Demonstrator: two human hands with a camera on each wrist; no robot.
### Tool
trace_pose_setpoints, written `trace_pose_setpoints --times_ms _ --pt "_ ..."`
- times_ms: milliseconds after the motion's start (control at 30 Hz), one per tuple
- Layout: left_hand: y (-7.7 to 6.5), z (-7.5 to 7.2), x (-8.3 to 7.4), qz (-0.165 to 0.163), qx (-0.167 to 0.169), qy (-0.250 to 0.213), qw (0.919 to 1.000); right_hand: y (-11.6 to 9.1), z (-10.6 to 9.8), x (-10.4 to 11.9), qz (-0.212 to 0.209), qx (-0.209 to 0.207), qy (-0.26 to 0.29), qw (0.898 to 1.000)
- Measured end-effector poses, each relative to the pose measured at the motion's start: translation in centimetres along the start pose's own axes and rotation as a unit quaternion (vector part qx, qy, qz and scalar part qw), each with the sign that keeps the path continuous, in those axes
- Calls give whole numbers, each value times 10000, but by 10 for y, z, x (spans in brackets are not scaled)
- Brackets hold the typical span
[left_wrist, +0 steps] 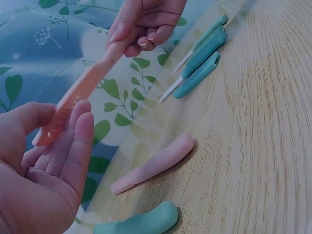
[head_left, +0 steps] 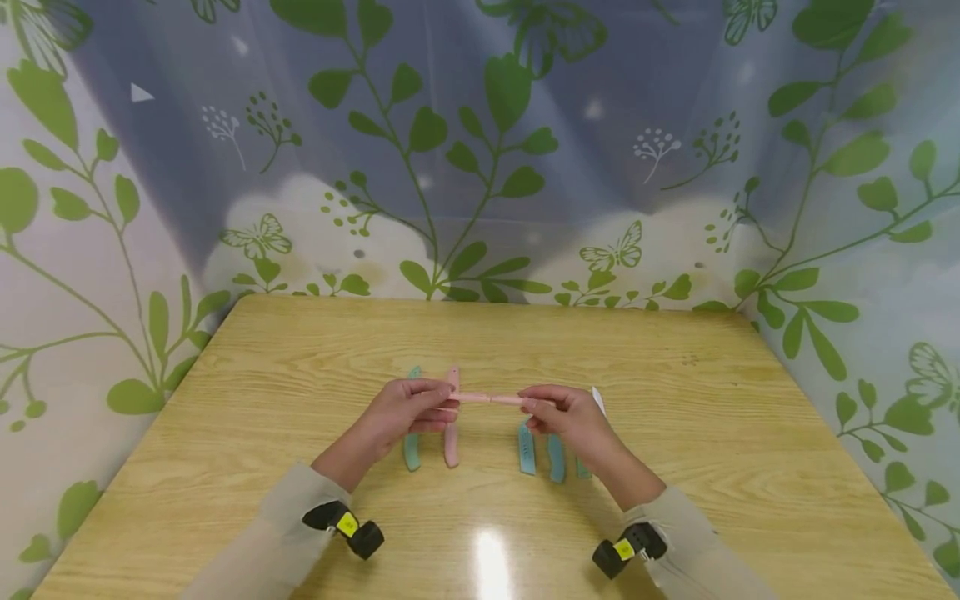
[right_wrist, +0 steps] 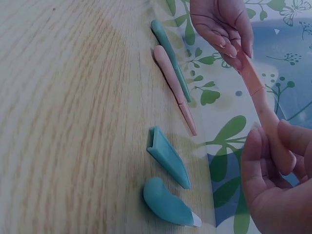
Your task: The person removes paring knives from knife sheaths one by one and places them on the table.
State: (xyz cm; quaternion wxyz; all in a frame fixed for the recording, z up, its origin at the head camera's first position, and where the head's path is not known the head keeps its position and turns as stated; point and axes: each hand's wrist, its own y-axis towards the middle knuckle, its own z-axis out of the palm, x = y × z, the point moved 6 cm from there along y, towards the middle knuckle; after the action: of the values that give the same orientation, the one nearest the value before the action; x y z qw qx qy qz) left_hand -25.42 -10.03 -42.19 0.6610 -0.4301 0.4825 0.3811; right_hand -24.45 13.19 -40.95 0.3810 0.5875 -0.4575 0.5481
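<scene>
A peach-pink paring knife in its sheath (head_left: 487,398) is held level above the table between both hands. My left hand (head_left: 408,408) pinches the sheath end between thumb and fingers. The handle end is in my right hand (head_left: 567,418), gripped by thumb and fingers. Sheath and handle meet at a thin seam, seen in the right wrist view, and no blade shows. Below the left hand lie a paler pink sheathed knife (left_wrist: 156,163) and a green one (left_wrist: 141,220). Near the right hand lie a loose teal sheath (right_wrist: 168,156) and a teal-handled knife (right_wrist: 165,201) with a white blade.
Another green-handled knife (head_left: 583,468) lies partly hidden under the right hand, and a white blade (head_left: 597,400) shows beyond it. The wooden table (head_left: 300,350) meets a leaf-patterned curtain (head_left: 487,208) at its back and sides.
</scene>
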Motion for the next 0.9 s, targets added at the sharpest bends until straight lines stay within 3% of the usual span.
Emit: trace_pose_setpoints --times_ms 700,900 --pt "1 -3 -1 248 -235 79 9994 0 3 1 -89 -136 -329 9993" --pt "0 -3 2 243 -192 299 9991 2 -3 2 -17 -707 362 9968"
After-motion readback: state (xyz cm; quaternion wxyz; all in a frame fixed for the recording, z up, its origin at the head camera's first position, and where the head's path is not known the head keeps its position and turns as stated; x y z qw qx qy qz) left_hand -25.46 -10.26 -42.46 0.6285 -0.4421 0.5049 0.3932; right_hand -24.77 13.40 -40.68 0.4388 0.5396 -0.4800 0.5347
